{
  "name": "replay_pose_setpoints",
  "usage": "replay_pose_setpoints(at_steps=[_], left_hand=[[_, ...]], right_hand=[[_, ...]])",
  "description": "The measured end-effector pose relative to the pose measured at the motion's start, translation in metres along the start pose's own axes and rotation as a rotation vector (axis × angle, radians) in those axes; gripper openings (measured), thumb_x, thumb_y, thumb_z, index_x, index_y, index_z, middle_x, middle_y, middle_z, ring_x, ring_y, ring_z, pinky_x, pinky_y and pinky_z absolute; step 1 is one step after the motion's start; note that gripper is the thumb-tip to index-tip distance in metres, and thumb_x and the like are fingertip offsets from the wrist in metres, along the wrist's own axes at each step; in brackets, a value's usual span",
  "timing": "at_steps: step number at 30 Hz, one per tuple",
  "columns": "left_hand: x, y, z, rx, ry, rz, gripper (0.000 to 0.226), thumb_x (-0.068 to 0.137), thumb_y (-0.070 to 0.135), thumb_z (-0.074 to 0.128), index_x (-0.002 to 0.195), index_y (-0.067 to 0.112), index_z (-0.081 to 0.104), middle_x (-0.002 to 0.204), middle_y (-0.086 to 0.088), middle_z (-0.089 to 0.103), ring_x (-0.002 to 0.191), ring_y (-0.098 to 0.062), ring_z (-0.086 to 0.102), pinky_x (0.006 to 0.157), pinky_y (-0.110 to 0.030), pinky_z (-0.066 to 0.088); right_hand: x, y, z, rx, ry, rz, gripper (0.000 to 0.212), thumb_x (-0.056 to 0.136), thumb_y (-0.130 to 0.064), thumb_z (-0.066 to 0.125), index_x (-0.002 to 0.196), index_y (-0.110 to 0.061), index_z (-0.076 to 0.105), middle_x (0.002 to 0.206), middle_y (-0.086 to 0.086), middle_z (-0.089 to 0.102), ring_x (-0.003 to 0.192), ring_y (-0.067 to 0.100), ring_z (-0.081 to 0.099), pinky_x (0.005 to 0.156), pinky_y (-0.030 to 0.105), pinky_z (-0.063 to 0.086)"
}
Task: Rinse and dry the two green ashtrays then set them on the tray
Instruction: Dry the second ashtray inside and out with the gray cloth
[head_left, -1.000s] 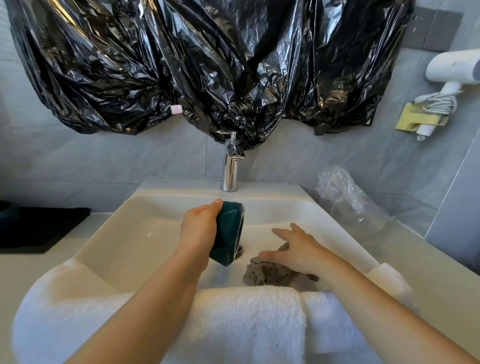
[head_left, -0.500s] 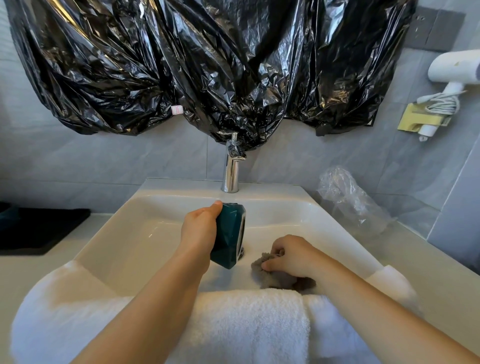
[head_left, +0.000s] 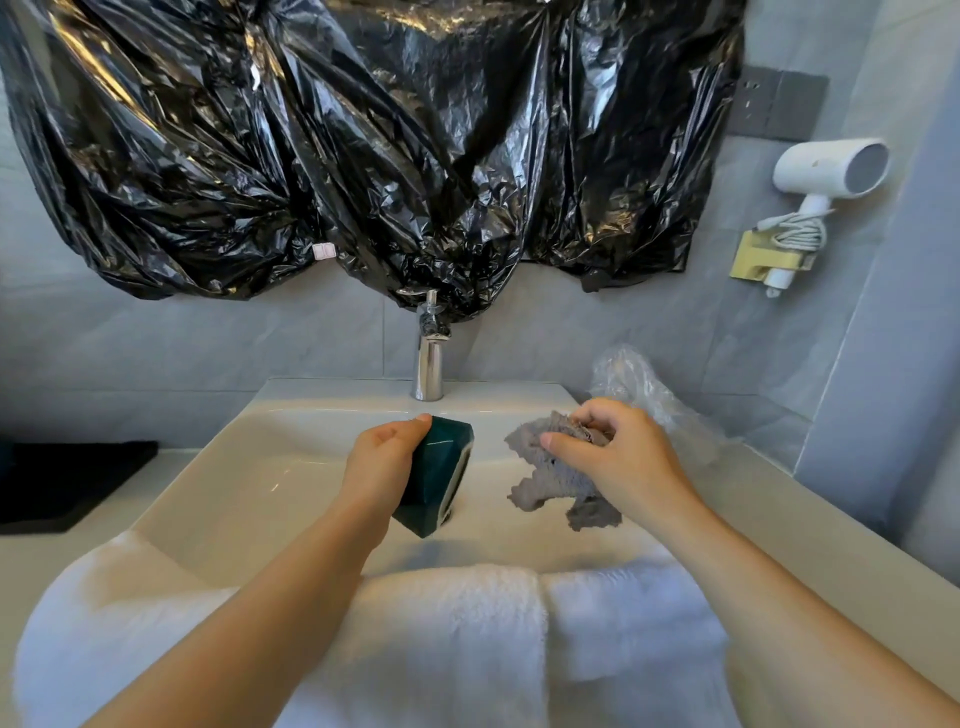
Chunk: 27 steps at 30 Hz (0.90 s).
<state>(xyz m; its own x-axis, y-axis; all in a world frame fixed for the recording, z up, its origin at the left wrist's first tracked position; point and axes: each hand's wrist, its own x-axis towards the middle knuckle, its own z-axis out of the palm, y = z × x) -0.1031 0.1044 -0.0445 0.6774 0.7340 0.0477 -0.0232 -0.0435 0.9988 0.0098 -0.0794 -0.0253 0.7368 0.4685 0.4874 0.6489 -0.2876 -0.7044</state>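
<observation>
Your left hand (head_left: 384, 462) gripped 1 green ashtray (head_left: 434, 473) on edge, open face toward the grey cloth (head_left: 550, 478) your right hand (head_left: 618, 457) pinched just beside.

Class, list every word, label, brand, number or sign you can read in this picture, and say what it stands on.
No text can be read.
White tag on the black plastic sheet: too small and blurred to read.
Green ashtray in the left hand: no lettering shows.

Left hand (head_left: 383, 462) and right hand (head_left: 621, 462) bare; forearms bare to the frame's edge.
</observation>
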Motion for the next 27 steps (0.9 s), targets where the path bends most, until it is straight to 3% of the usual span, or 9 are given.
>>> replay_pose_setpoints(at_steps=[2, 5, 10, 14, 19, 24, 27], left_hand=[[-0.007, 0.009, 0.004, -0.009, 0.002, 0.042, 0.03, 0.096, 0.034, 0.054, 0.078, 0.011, 0.062, 0.078, -0.011, 0.064, 0.072, -0.027, 0.055, 0.059, -0.027, 0.041], [-0.024, 0.028, 0.012, -0.005, -0.016, 0.108, 0.03, 0.094, 0.035, 0.055, 0.078, 0.01, 0.061, 0.073, -0.013, 0.062, 0.069, -0.026, 0.054, 0.06, -0.029, 0.039], [-0.077, 0.05, 0.032, -0.026, -0.152, 0.152, 0.031, 0.087, 0.038, 0.065, 0.077, 0.01, 0.068, 0.066, -0.008, 0.067, 0.058, -0.023, 0.059, 0.052, -0.024, 0.044], [-0.12, 0.044, 0.047, 0.037, -0.237, 0.179, 0.034, 0.071, 0.043, 0.076, 0.074, 0.009, 0.07, 0.066, -0.008, 0.068, 0.057, -0.021, 0.059, 0.051, -0.025, 0.041], [-0.17, 0.027, 0.066, 0.118, -0.336, 0.204, 0.033, 0.074, 0.035, 0.077, 0.07, 0.006, 0.063, 0.057, -0.005, 0.06, 0.049, -0.016, 0.052, 0.043, -0.018, 0.037], [-0.203, 0.012, 0.083, 0.185, -0.4, 0.217, 0.046, 0.071, 0.039, 0.075, 0.074, -0.004, 0.059, 0.064, -0.012, 0.052, 0.054, -0.019, 0.045, 0.049, -0.024, 0.031], [-0.217, 0.006, 0.089, 0.236, -0.43, 0.242, 0.058, 0.067, 0.044, 0.069, 0.082, -0.011, 0.058, 0.064, -0.012, 0.055, 0.057, -0.019, 0.05, 0.052, -0.025, 0.036]], right_hand=[[-0.008, -0.007, -0.025, -0.005, 0.032, -0.018, 0.026, 0.079, -0.029, 0.078, 0.066, -0.019, 0.058, 0.056, -0.008, 0.05, 0.039, 0.004, 0.044, 0.035, 0.017, 0.034], [-0.026, -0.015, -0.066, -0.063, 0.088, -0.056, 0.028, 0.078, -0.032, 0.078, 0.064, -0.021, 0.056, 0.052, -0.01, 0.047, 0.041, 0.004, 0.043, 0.036, 0.012, 0.031], [-0.061, -0.013, -0.13, -0.179, 0.124, -0.02, 0.03, 0.074, -0.046, 0.077, 0.073, -0.019, 0.062, 0.069, 0.001, 0.062, 0.065, 0.015, 0.055, 0.055, 0.031, 0.039], [-0.099, 0.009, -0.165, -0.217, 0.154, 0.074, 0.029, 0.073, -0.043, 0.079, 0.072, -0.018, 0.064, 0.067, 0.0, 0.063, 0.064, 0.015, 0.054, 0.057, 0.031, 0.039], [-0.148, 0.063, -0.183, -0.298, 0.172, 0.246, 0.036, 0.071, -0.043, 0.079, 0.064, -0.016, 0.058, 0.057, -0.003, 0.056, 0.06, 0.017, 0.053, 0.055, 0.032, 0.039], [-0.195, 0.11, -0.181, -0.381, 0.127, 0.402, 0.043, 0.076, -0.04, 0.078, 0.059, -0.018, 0.044, 0.06, -0.003, 0.05, 0.059, 0.017, 0.047, 0.052, 0.032, 0.029], [-0.21, 0.129, -0.176, -0.276, 0.031, 0.43, 0.028, 0.082, -0.04, 0.073, 0.074, -0.016, 0.06, 0.075, -0.002, 0.062, 0.077, 0.021, 0.06, 0.061, 0.031, 0.039]])
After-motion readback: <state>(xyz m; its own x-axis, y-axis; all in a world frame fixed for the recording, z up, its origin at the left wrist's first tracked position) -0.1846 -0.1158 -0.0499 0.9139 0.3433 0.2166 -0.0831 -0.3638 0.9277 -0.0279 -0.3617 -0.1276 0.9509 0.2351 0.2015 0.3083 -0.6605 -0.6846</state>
